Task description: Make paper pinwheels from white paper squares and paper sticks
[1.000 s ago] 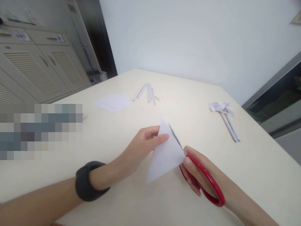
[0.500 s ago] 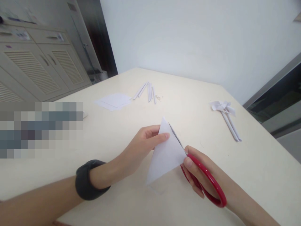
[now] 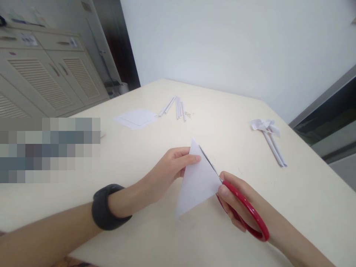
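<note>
A white sheet of paper (image 3: 196, 185), triangular in outline, is pinched between the thumb and fingers of my left hand (image 3: 172, 167), above the table. My right hand (image 3: 236, 196) grips red-handled scissors (image 3: 250, 209), its fingers in the loops. The blades lie along the paper's right edge and point up and away from me; part of them is hidden behind the paper. A dark band circles my left wrist.
Flat white sheets (image 3: 136, 118) lie at the back left of the table (image 3: 139, 237). Beside them are several rolled paper sticks (image 3: 178, 107) and some tiny thin bits (image 3: 188, 115). Paper pinwheels (image 3: 265, 126) on rolled sticks rest at the right. A white wall (image 3: 222, 44) stands behind.
The hands, paper and scissors keep nearly the same pose. The scissors' handles and the paper's lower corner have shifted very slightly, and the whole view has moved a little.
</note>
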{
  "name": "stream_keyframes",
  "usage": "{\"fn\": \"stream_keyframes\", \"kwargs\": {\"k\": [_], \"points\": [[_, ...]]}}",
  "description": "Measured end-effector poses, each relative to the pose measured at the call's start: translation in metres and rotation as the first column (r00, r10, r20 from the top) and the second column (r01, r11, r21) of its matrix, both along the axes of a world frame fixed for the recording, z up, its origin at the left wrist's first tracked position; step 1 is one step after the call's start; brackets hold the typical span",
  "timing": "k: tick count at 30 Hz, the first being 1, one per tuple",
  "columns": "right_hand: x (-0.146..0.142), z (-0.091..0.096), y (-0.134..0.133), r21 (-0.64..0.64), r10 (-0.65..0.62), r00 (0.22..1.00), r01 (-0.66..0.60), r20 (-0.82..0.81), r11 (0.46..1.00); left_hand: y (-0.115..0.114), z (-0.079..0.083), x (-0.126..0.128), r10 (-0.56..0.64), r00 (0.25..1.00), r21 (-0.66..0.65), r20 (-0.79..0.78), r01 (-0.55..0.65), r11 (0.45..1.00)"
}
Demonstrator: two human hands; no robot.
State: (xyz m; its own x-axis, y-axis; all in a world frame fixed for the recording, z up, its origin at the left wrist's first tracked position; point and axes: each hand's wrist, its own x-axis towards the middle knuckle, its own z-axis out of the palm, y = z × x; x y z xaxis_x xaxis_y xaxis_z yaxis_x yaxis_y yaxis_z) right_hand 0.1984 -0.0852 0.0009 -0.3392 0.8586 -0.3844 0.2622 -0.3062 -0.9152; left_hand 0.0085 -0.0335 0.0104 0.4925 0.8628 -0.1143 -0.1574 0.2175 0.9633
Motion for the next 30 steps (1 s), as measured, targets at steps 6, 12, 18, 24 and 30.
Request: {"fn": "stream_keyframes", "kwargs": {"k": [6,12,18,24,30], "points": [[0.001,0.011,0.000,-0.021,0.021,0.999,-0.020,0.048,1.000,0.000,0.003,0.001,0.094,0.995,0.063,-0.043,-0.091,0.994],[0.003,0.008,0.002,0.005,0.036,0.999,-0.036,-0.036,0.999,0.001,0.004,0.001,0.100,0.995,0.093,-0.029,-0.097,0.991],[0.002,0.015,0.001,-0.055,0.069,0.991,-0.076,-0.114,0.996,-0.001,0.003,0.001,0.073,0.997,0.081,-0.036,-0.070,0.994],[-0.001,0.016,0.001,-0.078,0.039,0.989,-0.051,-0.144,0.996,-0.002,0.002,0.001,0.076,0.996,0.082,-0.047,-0.072,0.994],[-0.003,0.009,0.004,-0.054,0.009,0.997,-0.013,-0.078,0.998,-0.002,0.001,0.001,0.100,0.992,0.079,-0.076,-0.094,0.992]]}}
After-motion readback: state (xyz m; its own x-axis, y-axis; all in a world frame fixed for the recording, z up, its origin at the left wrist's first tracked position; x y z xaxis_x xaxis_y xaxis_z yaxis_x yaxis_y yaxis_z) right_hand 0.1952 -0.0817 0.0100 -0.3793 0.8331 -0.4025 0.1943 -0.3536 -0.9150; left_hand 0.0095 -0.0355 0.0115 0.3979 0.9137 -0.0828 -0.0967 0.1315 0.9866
